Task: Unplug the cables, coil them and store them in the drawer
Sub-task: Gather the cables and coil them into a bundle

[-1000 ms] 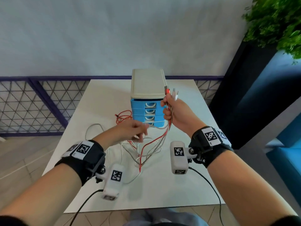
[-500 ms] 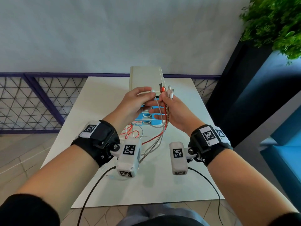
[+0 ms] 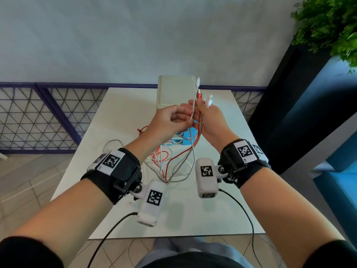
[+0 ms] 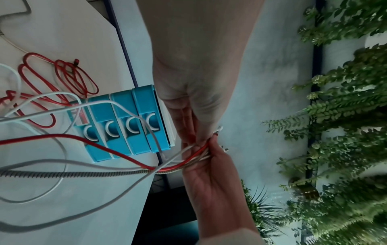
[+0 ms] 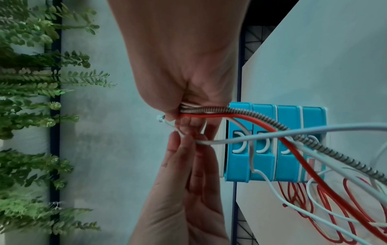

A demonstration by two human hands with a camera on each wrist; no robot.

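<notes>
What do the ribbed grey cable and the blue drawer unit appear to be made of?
Ribbed grey cable: it looks wrapped in a metal spring sheath, given the tight silvery coils with a dull shine, though it could be metallic-look plastic. Blue drawer unit: moulded plastic by the look, smooth and semi-gloss, with rounded edges and white curved handles.

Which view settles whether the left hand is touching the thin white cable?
Touching. The head view shows the left hand pinching the thin white cable just below the right hand.
</notes>
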